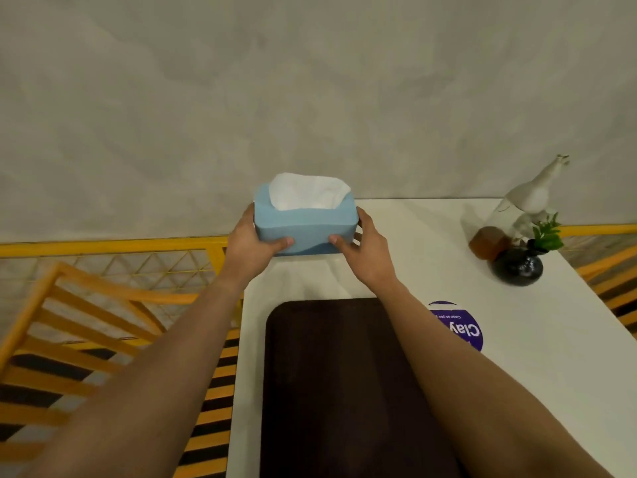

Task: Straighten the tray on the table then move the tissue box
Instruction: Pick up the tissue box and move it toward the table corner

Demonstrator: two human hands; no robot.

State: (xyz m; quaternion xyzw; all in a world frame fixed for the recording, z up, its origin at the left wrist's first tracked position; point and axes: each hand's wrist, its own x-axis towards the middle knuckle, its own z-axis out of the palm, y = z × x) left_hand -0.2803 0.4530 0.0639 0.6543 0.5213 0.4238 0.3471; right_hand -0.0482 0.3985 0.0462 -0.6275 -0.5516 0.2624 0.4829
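Observation:
A light blue tissue box (305,225) with white tissue sticking out of its top is at the far left corner of the white table (431,263). My left hand (253,244) grips its left end and my right hand (365,253) grips its right end, thumbs on the near face. Whether the box rests on the table or hangs just above it I cannot tell. A dark brown tray (339,384) with rounded corners lies on the table near me, its long sides running parallel to the table's left edge, between my two forearms.
A purple round sticker (463,327) sits right of the tray. At the far right stand a black vase with a green plant (518,265), a bottle of brown liquid (493,236) and a white figurine (532,193). Orange chairs (79,326) stand left of the table; a grey wall is behind.

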